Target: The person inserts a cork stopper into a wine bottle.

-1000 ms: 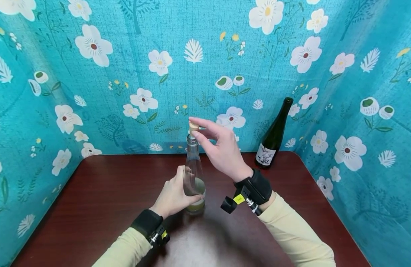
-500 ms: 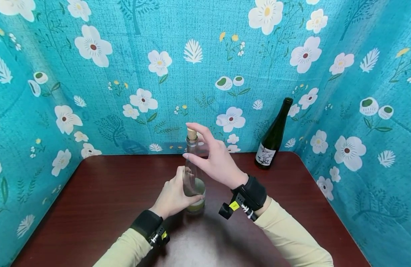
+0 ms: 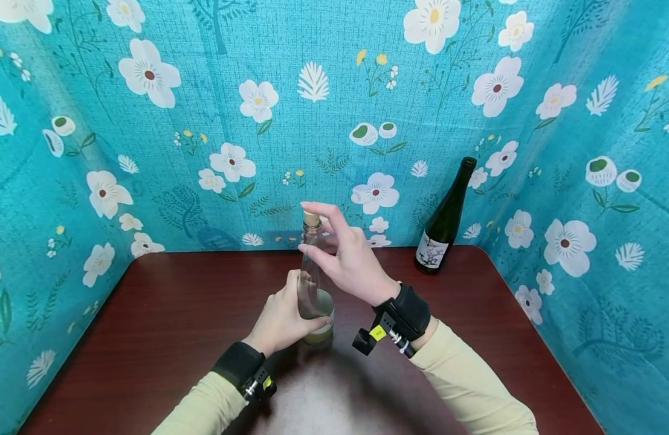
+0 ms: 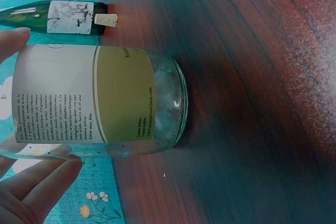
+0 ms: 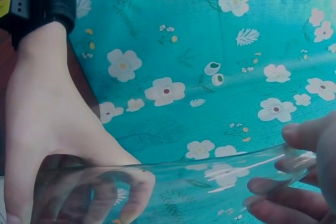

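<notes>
A clear glass wine bottle (image 3: 324, 301) stands upright on the table, its white and olive label (image 4: 123, 95) facing the left wrist camera. My left hand (image 3: 285, 317) grips its lower body, thumb across the front and fingers behind. A cork (image 3: 311, 219) sits in the bottle's mouth with its upper part sticking out. The index finger of my right hand (image 3: 353, 260) rests on top of the cork. Below it, the right thumb lies against the neck, and other right fingers curl behind the glass, partly hidden.
A dark green wine bottle (image 3: 442, 223) with a pale label stands at the table's back right. The left wrist view shows a second, loose cork (image 4: 106, 20) near its base. A blue flowered curtain (image 3: 203, 109) surrounds the dark red table (image 3: 193, 314).
My right hand has gone from pinching the cork at the mouth to index finger on the cork's top and thumb down at the neck. The left hand has stayed put.
</notes>
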A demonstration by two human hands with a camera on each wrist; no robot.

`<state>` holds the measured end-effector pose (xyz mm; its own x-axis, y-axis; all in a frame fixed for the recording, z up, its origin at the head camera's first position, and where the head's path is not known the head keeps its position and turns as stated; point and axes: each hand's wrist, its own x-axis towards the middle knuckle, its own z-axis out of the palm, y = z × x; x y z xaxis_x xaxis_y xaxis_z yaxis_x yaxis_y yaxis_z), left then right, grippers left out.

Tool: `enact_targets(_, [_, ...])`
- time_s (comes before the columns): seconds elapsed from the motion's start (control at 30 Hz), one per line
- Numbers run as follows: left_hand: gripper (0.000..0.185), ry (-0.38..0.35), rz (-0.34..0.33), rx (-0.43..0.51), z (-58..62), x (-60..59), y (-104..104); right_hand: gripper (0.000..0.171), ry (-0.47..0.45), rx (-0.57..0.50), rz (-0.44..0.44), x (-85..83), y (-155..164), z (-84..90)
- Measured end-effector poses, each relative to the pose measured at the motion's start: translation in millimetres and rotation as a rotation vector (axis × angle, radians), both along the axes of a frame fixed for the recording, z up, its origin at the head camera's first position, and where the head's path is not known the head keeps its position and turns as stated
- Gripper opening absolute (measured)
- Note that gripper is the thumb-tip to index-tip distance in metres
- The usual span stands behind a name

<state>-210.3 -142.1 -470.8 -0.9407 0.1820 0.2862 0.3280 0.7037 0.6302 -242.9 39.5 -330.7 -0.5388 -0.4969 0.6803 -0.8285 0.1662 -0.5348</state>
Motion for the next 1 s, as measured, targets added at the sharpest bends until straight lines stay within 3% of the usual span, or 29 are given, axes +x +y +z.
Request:
enact_targets(0.33, [0.090,-0.003,-0.005,0.012,-0.9,0.0,0,0.068,-0.001,-0.012,-0.010,-2.6,1,-0.8])
enact_targets(0.47, [0.091,0.007,-0.001,-0.001,-0.4,0.4,1,0.088,-0.153,-0.046,-0.012,-1.9,4,-11.9])
enact_targets(0.57, [0.093,0.016,-0.003,-0.014,0.4,0.4,1,0.090,-0.317,-0.087,-0.017,-2.3,6,-32.8])
enact_targets(0.7, [0.093,0.009,-0.008,-0.018,1.3,0.4,1,0.061,-0.464,-0.069,-0.059,-1.2,10,-72.2])
enact_targets(0.87, [0.091,0.002,0.003,-0.006,0.4,0.8,1,0.055,-0.588,0.000,-0.107,3.3,15,-117.5])
enact_targets(1.0, [0.094,-0.010,0.038,0.051,-8.8,5.5,4,0.057,-0.638,0.025,-0.151,8.9,17,-140.8])
